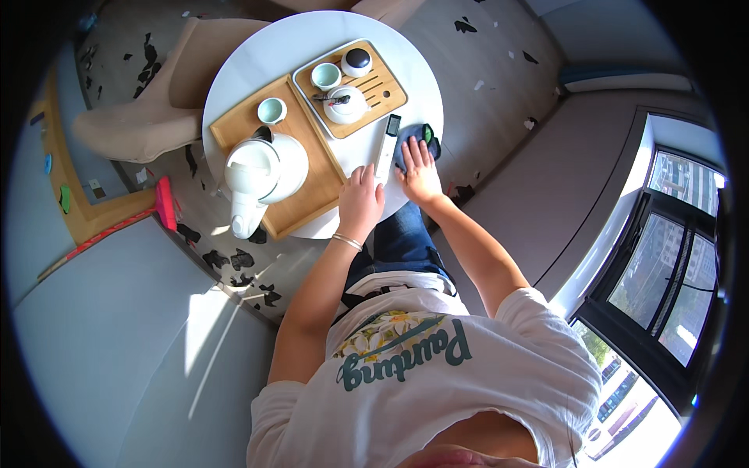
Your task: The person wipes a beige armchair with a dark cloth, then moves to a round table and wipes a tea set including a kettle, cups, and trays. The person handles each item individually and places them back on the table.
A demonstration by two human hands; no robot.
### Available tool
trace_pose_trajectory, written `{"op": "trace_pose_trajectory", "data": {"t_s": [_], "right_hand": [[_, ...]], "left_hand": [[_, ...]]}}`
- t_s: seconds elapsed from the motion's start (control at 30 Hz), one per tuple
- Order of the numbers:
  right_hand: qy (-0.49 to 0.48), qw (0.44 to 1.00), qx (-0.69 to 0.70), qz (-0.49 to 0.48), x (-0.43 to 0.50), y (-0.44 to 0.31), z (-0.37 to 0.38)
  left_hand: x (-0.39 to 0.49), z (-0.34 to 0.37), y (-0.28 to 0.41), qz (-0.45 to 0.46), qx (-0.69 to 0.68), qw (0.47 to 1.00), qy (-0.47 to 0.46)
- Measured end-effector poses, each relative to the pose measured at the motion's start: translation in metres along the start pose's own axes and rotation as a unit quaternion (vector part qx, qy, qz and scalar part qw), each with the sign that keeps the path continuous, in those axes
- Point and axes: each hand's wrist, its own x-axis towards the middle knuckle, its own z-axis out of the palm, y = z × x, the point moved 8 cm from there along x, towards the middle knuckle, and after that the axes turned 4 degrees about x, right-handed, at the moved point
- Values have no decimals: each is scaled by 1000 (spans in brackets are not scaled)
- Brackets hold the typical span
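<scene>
My right hand (419,175) lies with fingers spread on a dark blue folded cloth or pouch (411,140) with a green patch, at the right edge of the round white table (319,28). Near the table's front edge, my left hand (360,196) rests with slightly bent fingers, its fingertips close to a slim white device with a dark display (386,146); whether they touch it is unclear. To the left, a white electric kettle (281,167) and a pale green cup (272,110) stand on a wooden tray (316,205).
Behind, a slatted bamboo tea tray (383,73) holds a white teapot (345,105), another cup (326,76) and a white jar with a black lid (357,61). A beige chair (175,99) stands at the left. Dark scraps litter the floor.
</scene>
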Motion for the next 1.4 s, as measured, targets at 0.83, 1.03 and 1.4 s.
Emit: {"op": "trace_pose_trajectory", "data": {"t_s": [0.83,1.03,1.4], "right_hand": [[-109,867,27,-485,39,-72,36],[-199,836,-12,-510,3,-67,29],[-152,671,-64,-723,-66,-80,53]], "left_hand": [[-84,-4,12,-468,-39,874,122],[-108,18,29,-538,-99,814,193],[-174,57,23,-647,-256,638,330]]}}
